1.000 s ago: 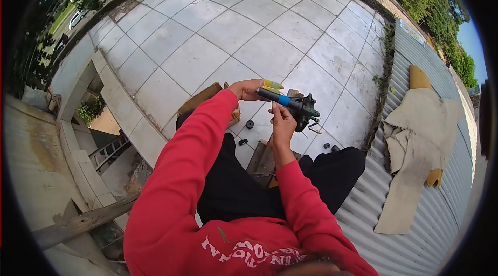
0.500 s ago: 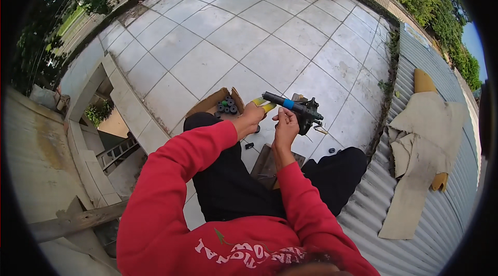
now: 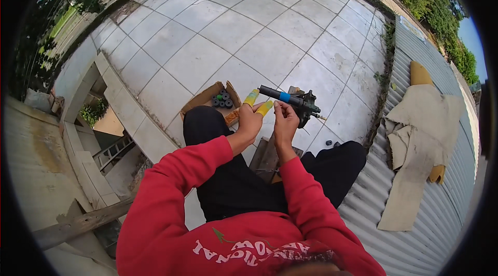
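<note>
A black device (image 3: 306,104) with a long dark tube and a blue band (image 3: 284,96) stands on the tiles in front of me. My left hand (image 3: 250,122) is left of the tube; yellow coverings (image 3: 265,108) wrap two of its fingers, which stretch upward and apart, one near the tube's end. Nothing shows clearly in that hand. Just below the tube, my right hand (image 3: 286,125) has thumb and fingertips pinched together. What they hold, if anything, is too small to name. A thin metal rod (image 3: 320,117) sticks out at the device's right.
An open cardboard box (image 3: 196,102) with several black rolls (image 3: 227,104) lies left of my hands. Wooden blocks (image 3: 265,157) sit between my legs. Small dark pieces (image 3: 329,142) lie by my right knee. Corrugated roofing (image 3: 358,193) with a beige cloth (image 3: 423,130) borders the right.
My left hand's covered fingers have shifted left and spread further apart. The right hand stays pinched beneath the tube. The metal rod at the device's right now points more sideways.
</note>
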`<state>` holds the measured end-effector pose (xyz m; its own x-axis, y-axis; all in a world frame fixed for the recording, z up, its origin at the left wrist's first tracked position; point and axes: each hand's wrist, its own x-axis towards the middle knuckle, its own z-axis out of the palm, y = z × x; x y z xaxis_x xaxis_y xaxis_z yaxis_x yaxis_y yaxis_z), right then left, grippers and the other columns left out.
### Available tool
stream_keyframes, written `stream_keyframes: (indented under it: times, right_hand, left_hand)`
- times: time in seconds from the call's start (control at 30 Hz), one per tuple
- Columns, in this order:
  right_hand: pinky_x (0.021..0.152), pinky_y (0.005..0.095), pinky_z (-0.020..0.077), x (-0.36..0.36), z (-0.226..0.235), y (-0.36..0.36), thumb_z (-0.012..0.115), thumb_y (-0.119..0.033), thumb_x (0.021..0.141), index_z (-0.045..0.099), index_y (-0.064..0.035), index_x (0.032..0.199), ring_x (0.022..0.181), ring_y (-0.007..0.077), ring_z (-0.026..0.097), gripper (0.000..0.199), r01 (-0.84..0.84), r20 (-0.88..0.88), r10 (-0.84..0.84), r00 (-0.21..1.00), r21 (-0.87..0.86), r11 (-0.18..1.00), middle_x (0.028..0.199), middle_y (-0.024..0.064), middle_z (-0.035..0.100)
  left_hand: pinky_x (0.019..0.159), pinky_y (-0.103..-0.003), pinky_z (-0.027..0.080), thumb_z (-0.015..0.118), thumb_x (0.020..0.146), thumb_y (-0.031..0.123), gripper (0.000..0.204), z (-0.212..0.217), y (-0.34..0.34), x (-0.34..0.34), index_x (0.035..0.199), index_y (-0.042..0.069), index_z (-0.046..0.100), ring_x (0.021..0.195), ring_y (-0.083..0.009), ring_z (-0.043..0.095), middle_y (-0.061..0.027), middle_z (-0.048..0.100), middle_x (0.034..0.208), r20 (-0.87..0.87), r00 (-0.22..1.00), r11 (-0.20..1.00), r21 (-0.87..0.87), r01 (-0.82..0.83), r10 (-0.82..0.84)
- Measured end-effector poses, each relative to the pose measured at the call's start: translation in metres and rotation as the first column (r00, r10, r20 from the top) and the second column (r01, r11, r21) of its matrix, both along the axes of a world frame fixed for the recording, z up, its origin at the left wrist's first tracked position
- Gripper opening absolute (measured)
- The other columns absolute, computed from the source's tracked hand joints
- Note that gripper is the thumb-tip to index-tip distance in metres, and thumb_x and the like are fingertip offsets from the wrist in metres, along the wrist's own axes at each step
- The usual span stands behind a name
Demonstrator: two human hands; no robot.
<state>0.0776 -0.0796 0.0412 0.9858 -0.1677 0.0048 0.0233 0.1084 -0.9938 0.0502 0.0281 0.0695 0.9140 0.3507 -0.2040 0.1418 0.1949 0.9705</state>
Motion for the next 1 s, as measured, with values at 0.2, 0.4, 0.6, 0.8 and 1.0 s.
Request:
stream_keyframes:
  times: [0.2,0.4,0.6,0.8,1.0]
  right_hand:
    - [0.072,0.0213,0.0447,-0.002,0.004,-0.006,0.07,-0.015,0.099,0.076,0.0016,0.112,0.08,0.0041,0.055,0.022,-0.066,-0.015,0.065,0.998,-0.099,0.993,0.09,-0.0021,0.068]
    - [0.06,0.0245,0.0347,-0.002,0.004,-0.01,0.072,-0.012,0.096,0.076,0.0013,0.112,0.068,0.0056,0.042,0.02,-0.068,0.154,0.111,0.982,-0.263,0.963,0.084,-0.0022,0.058]
    - [0.06,0.021,0.0352,0.005,-0.006,-0.012,0.074,-0.016,0.097,0.075,0.0021,0.108,0.068,0.0024,0.044,0.021,-0.05,0.122,0.072,0.99,-0.172,0.984,0.087,-0.0039,0.061]
    - [0.051,0.0183,0.0258,0.007,-0.01,-0.015,0.075,-0.023,0.098,0.075,-0.004,0.11,0.058,-0.0012,0.039,0.022,-0.162,-0.194,0.194,0.961,0.172,0.972,0.077,-0.0077,0.06]
    - [0.053,0.0191,0.0312,0.015,-0.015,-0.024,0.074,-0.026,0.098,0.072,-0.0066,0.104,0.06,0.0022,0.044,0.021,-0.174,-0.319,0.338,0.885,0.446,0.878,0.083,-0.0056,0.062]
  left_hand:
    - [0.071,-0.024,0.048,0.072,0.093,0.003,0.055,0.002,0.001,0.007,0.142,-0.011,0.052,0.085,-0.0082,0.059,-0.0128,0.074,0.112,0.199,0.98,0.985,0.169,-0.025,-0.01]
    - [0.069,-0.022,0.046,0.072,0.094,0.005,0.055,0.009,0.0,0.008,0.143,-0.009,0.052,0.084,-0.0046,0.058,-0.0124,0.074,0.113,0.076,0.997,0.999,-0.045,0.018,-0.014]
    - [0.069,-0.021,0.046,0.069,0.098,0.01,0.056,0.009,0.003,0.012,0.148,-0.006,0.048,0.082,-0.0053,0.058,-0.0062,0.072,0.108,0.085,0.992,0.996,0.012,0.089,-0.089]
    - [0.079,-0.02,0.046,0.059,0.105,0.016,0.05,-0.008,0.001,0.015,0.15,-0.003,0.047,0.098,-0.0044,0.058,-0.0057,0.069,0.12,0.137,0.986,0.995,0.058,0.084,-0.091]
    - [0.101,-0.027,0.043,0.059,0.105,0.016,0.058,0.012,0.001,0.013,0.156,-0.002,0.036,0.108,-0.0099,0.059,-0.0068,0.07,0.123,0.104,0.976,0.955,-0.211,0.21,-0.192]
